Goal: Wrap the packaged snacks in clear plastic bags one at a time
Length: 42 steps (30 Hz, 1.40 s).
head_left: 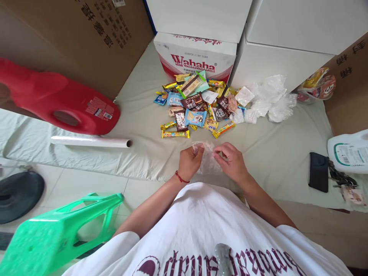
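Observation:
A clear plastic bag [207, 163] hangs between my two hands, close in front of my shirt. My left hand [191, 161], with a red cord on its wrist, pinches the bag's upper left edge. At the upper right edge, the thumb and fingers of my right hand [230, 161] are closed on the same bag. Just beyond them lies a pile of wrapped snacks [195, 118], with brown, blue, yellow and green packets. Several crumpled clear plastic bags [266, 100] sit to the right of that pile.
Behind the snacks stands a Wahaha carton [198, 57]. At left are a red jug [83, 109], a film roll [90, 142] and a green stool [63, 230]. A phone [318, 172], keys [340, 174] and a white bottle [349, 151] lie at right.

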Tool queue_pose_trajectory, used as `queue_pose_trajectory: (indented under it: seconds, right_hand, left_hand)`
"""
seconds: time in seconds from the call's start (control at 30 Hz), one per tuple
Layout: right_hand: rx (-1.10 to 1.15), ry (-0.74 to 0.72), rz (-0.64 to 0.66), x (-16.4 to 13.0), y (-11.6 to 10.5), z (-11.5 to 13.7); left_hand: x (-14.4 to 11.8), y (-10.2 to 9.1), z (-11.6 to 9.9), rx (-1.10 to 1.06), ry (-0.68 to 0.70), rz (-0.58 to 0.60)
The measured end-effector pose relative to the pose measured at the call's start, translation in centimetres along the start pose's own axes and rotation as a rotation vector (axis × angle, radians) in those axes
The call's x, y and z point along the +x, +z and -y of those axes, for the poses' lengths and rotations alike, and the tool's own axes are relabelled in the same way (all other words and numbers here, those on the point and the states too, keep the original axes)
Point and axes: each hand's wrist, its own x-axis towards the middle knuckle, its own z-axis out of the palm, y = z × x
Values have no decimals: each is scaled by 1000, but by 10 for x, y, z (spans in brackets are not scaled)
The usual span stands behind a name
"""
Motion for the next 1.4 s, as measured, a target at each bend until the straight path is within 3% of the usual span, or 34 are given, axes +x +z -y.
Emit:
queue_pose_trajectory:
  seconds: [0.13, 0.27, 0.37, 0.47, 0.57, 0.67, 0.77, 0.87, 1.07, 1.2, 1.27, 1.4]
  right_hand:
    - [296, 208, -6, 7, -6, -8]
    - [626, 443, 50, 11, -17, -18]
    - [754, 547, 112, 10, -19, -21]
    - [783, 606, 129, 8, -16, -22]
    - [745, 615, 121, 8, -15, -20]
    - [622, 520, 106, 11, -17, -20]
    - [493, 439, 221, 13, -21, -23]
    - [428, 441, 343, 11, -24, -30]
    - [462, 407, 191, 6, -20, -30]
    - [472, 430, 275, 10, -13, -24]
    - [527, 499, 283, 11, -7, -24]
    - [595, 603, 119, 7, 11, -26]
  left_hand:
    - [-4, -11, 6, -157, 59, 105]
    - [-8, -25, 17, -237, 228, 259]
    - [-9, -34, 22, -203, 316, 293]
    - [-8, -39, 23, -211, 300, 287]
    - [-6, -39, 25, -287, 175, 286]
    - [-4, -35, 30, -408, 4, 269]
    - [1, -33, 35, -530, -90, 288]
    - [10, -38, 33, -540, -105, 417]
    - [31, -54, 16, -339, -83, 551]
    - [48, -52, 16, -223, 6, 664]
    - [57, -50, 19, -154, 66, 506]
    - [51, -47, 19, 58, 166, -199]
